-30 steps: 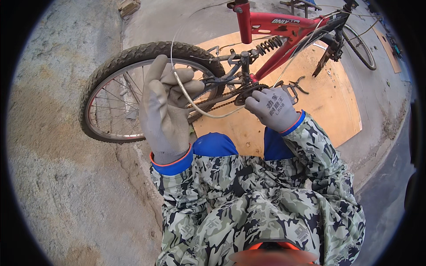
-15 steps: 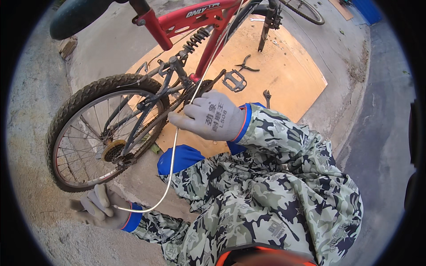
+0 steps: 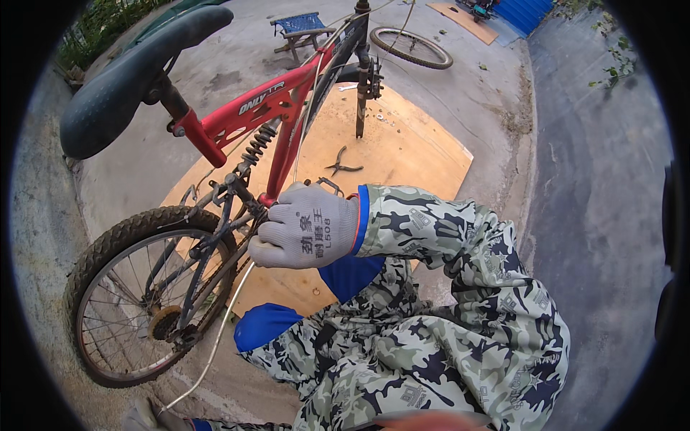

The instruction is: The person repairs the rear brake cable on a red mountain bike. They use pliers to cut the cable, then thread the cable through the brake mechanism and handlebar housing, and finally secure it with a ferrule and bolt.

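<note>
My right hand (image 3: 305,226), in a grey knit work glove, is closed around a long pale bicycle cable (image 3: 231,305). Above the fist, the cable rises along the red bicycle frame (image 3: 287,140); below it, a slack bow hangs toward the lower left. There my left hand (image 3: 144,416), gloved the same way, is mostly cut off by the picture's edge. What shows of its fingers looks closed at the cable's lower end. A rear wheel (image 3: 154,373) with a knobbly tyre stands left of my right hand, its rusty sprockets (image 3: 165,322) facing me. The right fist partly hides a pedal (image 3: 330,185).
A wooden board (image 3: 402,158) lies under the bicycle with pliers (image 3: 343,164) and small loose parts on it. The black saddle (image 3: 136,86) juts out at upper left. Farther off are a blue folding stool (image 3: 300,25) and a detached wheel (image 3: 413,49).
My view has tilted up, bringing the saddle, stool and detached wheel further in. The left hand has moved down to the lower edge, away from the right, which stays closed on the cable.
</note>
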A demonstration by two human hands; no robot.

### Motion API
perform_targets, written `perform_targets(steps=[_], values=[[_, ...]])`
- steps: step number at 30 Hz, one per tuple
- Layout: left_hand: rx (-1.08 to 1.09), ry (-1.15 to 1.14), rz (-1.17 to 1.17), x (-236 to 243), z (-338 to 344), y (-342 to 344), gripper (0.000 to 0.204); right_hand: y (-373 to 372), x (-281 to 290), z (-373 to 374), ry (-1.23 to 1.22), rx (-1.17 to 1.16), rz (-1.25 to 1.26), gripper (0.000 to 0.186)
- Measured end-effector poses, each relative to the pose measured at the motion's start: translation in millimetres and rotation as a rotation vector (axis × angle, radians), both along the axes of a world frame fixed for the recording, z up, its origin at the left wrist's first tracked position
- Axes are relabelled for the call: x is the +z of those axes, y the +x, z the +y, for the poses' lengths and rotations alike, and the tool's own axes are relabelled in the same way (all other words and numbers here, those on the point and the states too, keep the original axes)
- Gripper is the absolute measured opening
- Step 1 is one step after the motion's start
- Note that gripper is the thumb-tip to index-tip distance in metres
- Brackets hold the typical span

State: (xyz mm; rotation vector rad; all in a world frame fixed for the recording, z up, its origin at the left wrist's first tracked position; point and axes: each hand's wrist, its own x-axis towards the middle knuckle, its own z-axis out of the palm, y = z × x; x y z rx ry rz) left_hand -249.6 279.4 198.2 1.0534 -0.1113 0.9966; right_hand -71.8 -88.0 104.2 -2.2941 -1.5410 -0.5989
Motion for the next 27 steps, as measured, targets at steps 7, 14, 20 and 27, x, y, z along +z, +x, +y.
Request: perform_targets(steps=[7, 14, 20, 27], values=[[0.065, 0.038, 0.051, 9, -1, -7, 0.034, 5, 24, -4, 0.026, -0.1, -0.001, 0.016], [0.189, 0.084, 0.136, 22, 7, -29, 0.038, -4, 19, -16, 0.013, -0.013, -0.121, 0.021], [0.123, 0.237, 0.363, 33, 69, -53, 0.042, 16, 6, -5, 0.025, -0.095, -0.089, 0.021], [0.2, 0.534, 0.869, -19, 113, -66, 0.047, 4, -26, 32, 0.035, -0.213, 0.195, 0.016]])
